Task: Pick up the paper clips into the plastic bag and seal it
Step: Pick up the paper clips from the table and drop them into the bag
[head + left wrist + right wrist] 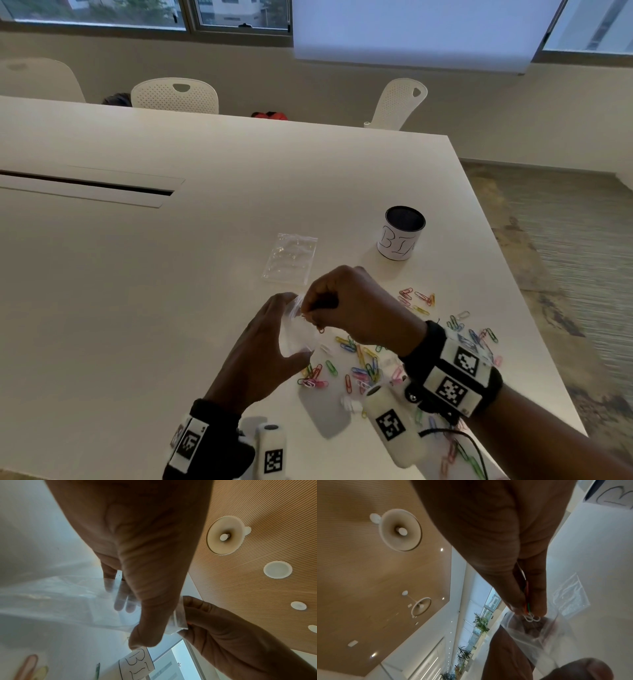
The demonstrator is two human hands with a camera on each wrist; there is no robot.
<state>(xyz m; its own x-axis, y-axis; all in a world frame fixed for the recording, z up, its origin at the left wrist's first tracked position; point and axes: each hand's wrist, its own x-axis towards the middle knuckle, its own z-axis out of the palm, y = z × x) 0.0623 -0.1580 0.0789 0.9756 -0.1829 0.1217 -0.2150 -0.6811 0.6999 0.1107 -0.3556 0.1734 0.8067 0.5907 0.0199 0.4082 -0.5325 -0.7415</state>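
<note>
The left hand (263, 346) held the plastic bag (297, 329) above the worktop (171, 274), mouth facing right, while the right hand (356, 308) pinched several paper clips (529, 613) at that mouth. The pinch should probably loosen only once the clips sat inside; the loose clips (363, 368) lay near and right.

Paper clips (363, 368) multicoloured; plastic bag (298, 334) clear; cup (401, 238) black, white label; table (171, 274) white
</note>
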